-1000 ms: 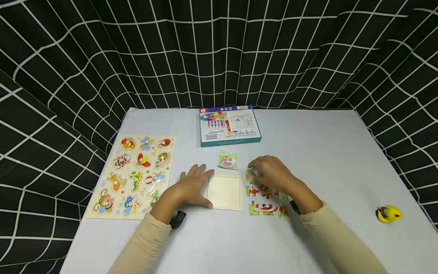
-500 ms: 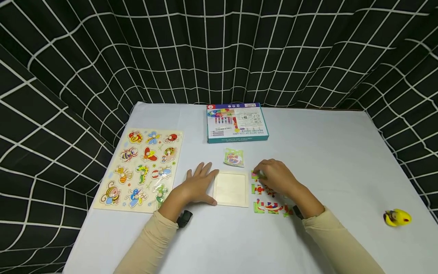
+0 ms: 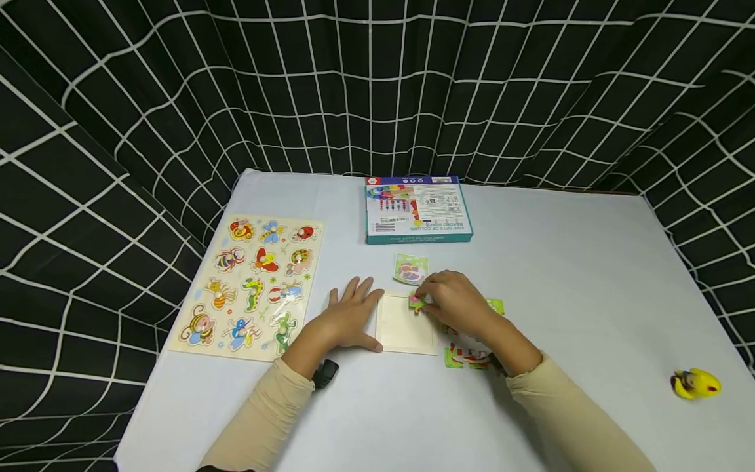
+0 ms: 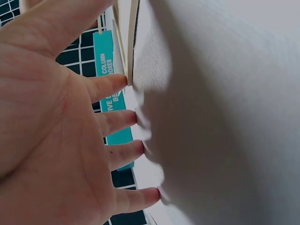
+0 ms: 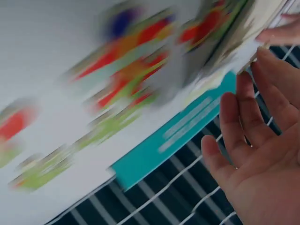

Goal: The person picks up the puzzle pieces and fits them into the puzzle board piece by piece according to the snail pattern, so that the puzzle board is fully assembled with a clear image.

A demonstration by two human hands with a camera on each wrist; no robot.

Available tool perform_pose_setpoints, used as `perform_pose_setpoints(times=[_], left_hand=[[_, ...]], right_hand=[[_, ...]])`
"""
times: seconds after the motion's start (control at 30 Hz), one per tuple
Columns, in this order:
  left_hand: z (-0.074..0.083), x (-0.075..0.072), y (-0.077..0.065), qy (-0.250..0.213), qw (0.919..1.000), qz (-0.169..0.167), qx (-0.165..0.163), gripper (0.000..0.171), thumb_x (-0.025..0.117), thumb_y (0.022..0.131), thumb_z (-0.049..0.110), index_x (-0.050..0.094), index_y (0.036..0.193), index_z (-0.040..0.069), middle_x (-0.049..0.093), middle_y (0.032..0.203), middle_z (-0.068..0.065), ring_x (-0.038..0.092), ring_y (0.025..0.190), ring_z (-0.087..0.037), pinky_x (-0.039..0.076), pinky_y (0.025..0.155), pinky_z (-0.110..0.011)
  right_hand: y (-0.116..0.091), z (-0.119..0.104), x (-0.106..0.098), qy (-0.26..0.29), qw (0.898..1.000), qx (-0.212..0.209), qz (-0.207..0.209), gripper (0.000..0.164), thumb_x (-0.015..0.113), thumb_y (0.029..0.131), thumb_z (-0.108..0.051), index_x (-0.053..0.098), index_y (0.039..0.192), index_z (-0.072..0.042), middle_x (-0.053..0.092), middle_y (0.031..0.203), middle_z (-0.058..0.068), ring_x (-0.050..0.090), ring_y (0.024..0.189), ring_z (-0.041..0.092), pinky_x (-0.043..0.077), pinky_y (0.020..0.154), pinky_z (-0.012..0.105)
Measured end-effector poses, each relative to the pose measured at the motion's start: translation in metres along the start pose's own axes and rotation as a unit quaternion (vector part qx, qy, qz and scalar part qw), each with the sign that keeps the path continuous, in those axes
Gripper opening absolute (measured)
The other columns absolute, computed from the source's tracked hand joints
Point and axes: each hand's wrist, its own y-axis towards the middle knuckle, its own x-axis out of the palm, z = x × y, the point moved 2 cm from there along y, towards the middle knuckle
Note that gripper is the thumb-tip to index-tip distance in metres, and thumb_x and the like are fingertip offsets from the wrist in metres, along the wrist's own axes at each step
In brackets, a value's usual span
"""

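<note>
A pale wooden puzzle tray (image 3: 401,331) lies flat on the white table. My left hand (image 3: 349,321) rests at its left side, fingers spread, with thumb and index fingertip right at the tray's edge; the left wrist view shows the tray edge (image 4: 134,37) by the index fingertip. Between thumb and fingertips my right hand (image 3: 457,303) pinches a green jigsaw piece (image 3: 415,302) with a pink spot, over the tray's top right corner. Several other jigsaw pieces (image 3: 463,357), red, white and green, lie right of the tray, partly hidden under the right hand; they are blurred in the right wrist view.
Behind the tray is a small picture card (image 3: 411,267), and beyond it a flat teal box (image 3: 419,211). An insect peg puzzle board (image 3: 248,285) lies at the left. A small yellow toy (image 3: 696,383) sits far right. Black cloth with white grid lines (image 3: 354,85) surrounds the table.
My right hand has picked up the green jigsaw piece from the loose pieces and carried it left over the tray. The left hand stays at the tray's edge. The head view has shifted slightly.
</note>
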Motion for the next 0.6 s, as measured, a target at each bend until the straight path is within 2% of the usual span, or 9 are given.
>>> perform_pose_setpoints(times=[0.2, 0.6], left_hand=[[0.004, -0.002, 0.001, 0.005, 0.9999, -0.009, -0.005, 0.108, 0.084, 0.068, 0.052, 0.028, 0.153, 0.014, 0.010, 0.163, -0.013, 0.002, 0.149, -0.038, 0.011, 0.111, -0.069], [0.000, -0.001, 0.001, 0.019, 0.9997, -0.013, -0.012, 0.109, 0.083, 0.068, 0.053, 0.027, 0.154, 0.015, 0.009, 0.163, -0.013, 0.001, 0.149, -0.038, 0.011, 0.110, -0.070]], right_hand=[[0.018, -0.020, 0.013, 0.002, 1.000, -0.017, -0.017, 0.020, 0.082, 0.077, -0.014, 0.077, 0.096, -0.012, 0.071, 0.100, 0.001, 0.064, 0.104, 0.025, 0.046, 0.097, 0.049], [0.029, -0.028, 0.025, -0.012, 0.999, -0.013, -0.027, 0.019, 0.082, 0.077, -0.017, 0.078, 0.096, -0.016, 0.070, 0.102, -0.001, 0.062, 0.105, 0.024, 0.043, 0.101, 0.048]])
